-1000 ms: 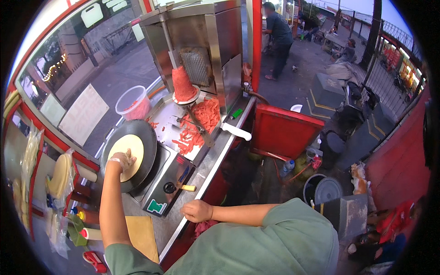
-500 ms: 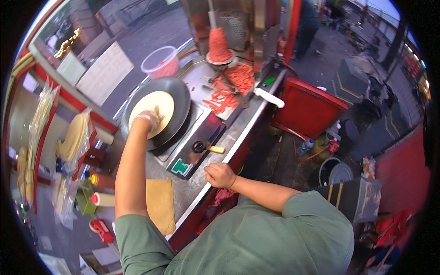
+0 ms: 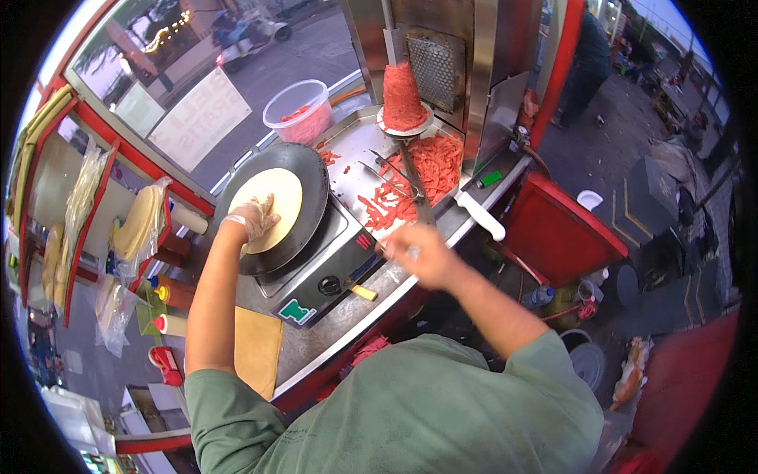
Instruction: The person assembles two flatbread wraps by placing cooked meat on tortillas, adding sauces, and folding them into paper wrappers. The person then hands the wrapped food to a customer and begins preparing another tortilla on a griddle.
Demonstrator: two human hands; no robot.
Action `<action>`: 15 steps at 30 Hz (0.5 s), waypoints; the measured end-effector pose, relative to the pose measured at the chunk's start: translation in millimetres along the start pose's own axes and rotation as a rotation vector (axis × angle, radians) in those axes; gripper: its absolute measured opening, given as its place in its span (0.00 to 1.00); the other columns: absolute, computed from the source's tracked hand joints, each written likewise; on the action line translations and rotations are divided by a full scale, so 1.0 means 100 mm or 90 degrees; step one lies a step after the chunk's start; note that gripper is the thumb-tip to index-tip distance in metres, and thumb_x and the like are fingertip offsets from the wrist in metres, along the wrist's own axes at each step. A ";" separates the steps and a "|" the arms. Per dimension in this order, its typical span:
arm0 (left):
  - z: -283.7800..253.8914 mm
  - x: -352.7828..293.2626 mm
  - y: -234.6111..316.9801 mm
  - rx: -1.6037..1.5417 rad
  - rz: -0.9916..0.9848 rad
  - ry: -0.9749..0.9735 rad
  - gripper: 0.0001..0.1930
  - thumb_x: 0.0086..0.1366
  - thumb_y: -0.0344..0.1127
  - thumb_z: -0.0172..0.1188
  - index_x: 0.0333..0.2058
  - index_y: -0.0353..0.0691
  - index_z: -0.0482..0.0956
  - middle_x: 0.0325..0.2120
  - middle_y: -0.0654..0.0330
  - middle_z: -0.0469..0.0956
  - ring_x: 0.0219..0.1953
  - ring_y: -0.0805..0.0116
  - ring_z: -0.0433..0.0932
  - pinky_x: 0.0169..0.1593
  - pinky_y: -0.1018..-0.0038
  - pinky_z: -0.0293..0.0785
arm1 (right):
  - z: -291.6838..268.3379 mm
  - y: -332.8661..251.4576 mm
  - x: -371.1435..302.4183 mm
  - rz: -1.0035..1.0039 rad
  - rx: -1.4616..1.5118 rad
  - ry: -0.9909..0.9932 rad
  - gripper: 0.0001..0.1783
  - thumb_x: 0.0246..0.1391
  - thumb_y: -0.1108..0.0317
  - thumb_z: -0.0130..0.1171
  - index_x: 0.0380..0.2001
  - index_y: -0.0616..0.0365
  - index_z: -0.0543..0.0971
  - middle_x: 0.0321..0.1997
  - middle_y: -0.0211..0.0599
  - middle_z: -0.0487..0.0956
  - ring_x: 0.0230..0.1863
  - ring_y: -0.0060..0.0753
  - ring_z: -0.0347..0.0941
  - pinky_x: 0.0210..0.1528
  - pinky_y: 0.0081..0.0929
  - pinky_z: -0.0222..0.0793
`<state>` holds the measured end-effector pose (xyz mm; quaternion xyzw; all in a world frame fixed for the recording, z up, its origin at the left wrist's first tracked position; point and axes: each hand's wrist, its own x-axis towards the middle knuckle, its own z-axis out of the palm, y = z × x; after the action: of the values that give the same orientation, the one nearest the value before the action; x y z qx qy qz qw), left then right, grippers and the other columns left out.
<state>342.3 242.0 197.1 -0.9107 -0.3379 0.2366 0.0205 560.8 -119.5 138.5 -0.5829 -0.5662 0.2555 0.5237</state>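
My left hand (image 3: 251, 218), in a clear plastic glove, lies flat with fingers stretched on a round pale flatbread (image 3: 276, 193). The flatbread sits in a wide dark pan (image 3: 304, 229) on a gas stove (image 3: 328, 272). Over the counter's front edge, beside the metal tray (image 3: 347, 170), hovers my right hand (image 3: 418, 251). Motion smears its fingers, so I cannot make out whether it holds anything. Shredded reddish meat (image 3: 434, 166) covers much of the tray, with tongs (image 3: 387, 170) and a long metal blade (image 3: 414, 178) on it. A meat cone (image 3: 403, 99) stands on the spit behind.
A white-handled knife (image 3: 483, 218) juts over the counter's right edge. Left of the meat cone stands a clear tub (image 3: 298, 114) of reddish meat. Sauce bottles (image 3: 170, 291), bagged flatbreads (image 3: 140, 225) and brown paper (image 3: 257, 344) are at left. A red panel (image 3: 557, 229) stands right.
My right hand has risen from the counter's front edge and moved forward toward the meat tray. My left hand stays on the flatbread. The view has shifted slightly.
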 end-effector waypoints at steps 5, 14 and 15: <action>-0.01 0.17 -0.05 0.005 -0.019 -0.060 0.43 0.73 0.64 0.48 0.78 0.50 0.47 0.72 0.28 0.52 0.71 0.33 0.62 0.73 0.59 0.59 | -0.63 0.43 0.93 -0.066 -0.488 0.152 0.16 0.60 0.63 0.64 0.46 0.61 0.84 0.45 0.48 0.84 0.44 0.54 0.80 0.53 0.46 0.76; -0.09 0.09 0.05 -0.048 -0.067 -0.111 0.44 0.73 0.63 0.51 0.78 0.52 0.44 0.74 0.30 0.48 0.74 0.34 0.57 0.75 0.59 0.55 | -0.79 0.67 1.60 -0.055 -0.605 -0.054 0.14 0.52 0.76 0.62 0.42 0.72 0.79 0.45 0.59 0.81 0.41 0.56 0.84 0.43 0.46 0.83; -0.09 0.06 0.05 -0.061 -0.070 -0.112 0.44 0.73 0.63 0.51 0.78 0.53 0.45 0.74 0.30 0.47 0.74 0.34 0.57 0.75 0.59 0.55 | -0.84 0.57 1.66 -0.097 -0.611 -0.084 0.13 0.51 0.79 0.61 0.40 0.71 0.81 0.45 0.61 0.80 0.40 0.55 0.85 0.42 0.43 0.83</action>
<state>353.1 243.5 201.2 -0.8664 -0.3987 0.2979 -0.0396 695.8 18.1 162.7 -0.6979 -0.6931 -0.0373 0.1763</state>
